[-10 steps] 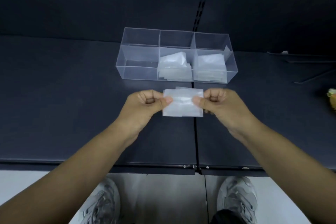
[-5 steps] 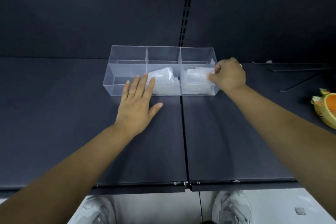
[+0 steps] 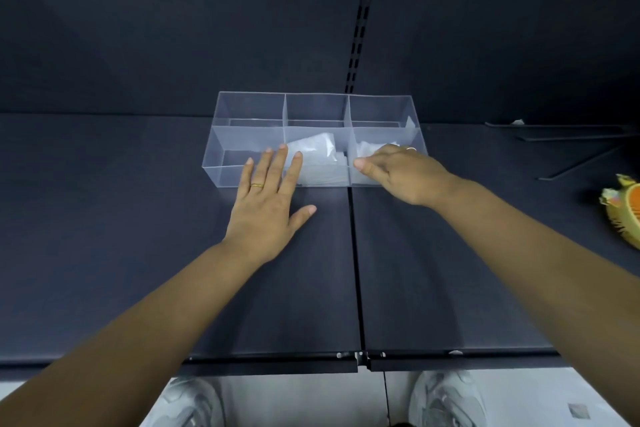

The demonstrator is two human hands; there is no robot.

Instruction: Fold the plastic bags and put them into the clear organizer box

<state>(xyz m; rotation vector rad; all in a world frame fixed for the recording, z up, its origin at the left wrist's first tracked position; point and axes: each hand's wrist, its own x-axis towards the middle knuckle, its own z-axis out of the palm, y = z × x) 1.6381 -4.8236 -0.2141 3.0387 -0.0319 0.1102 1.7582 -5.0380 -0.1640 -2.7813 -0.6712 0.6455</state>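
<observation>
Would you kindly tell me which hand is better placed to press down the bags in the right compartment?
Right, probably. The right hand reaches over the front wall of the clear organizer box at that compartment, by its folded bags; the left hand lies flat on the table before the other compartments.

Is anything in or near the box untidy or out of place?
Small things only. In the middle compartment of the box the top bag leans tilted instead of lying flat. In the right compartment a bag corner sticks up against the end wall. An orange object lies at the right edge of the table, unrelated.
</observation>
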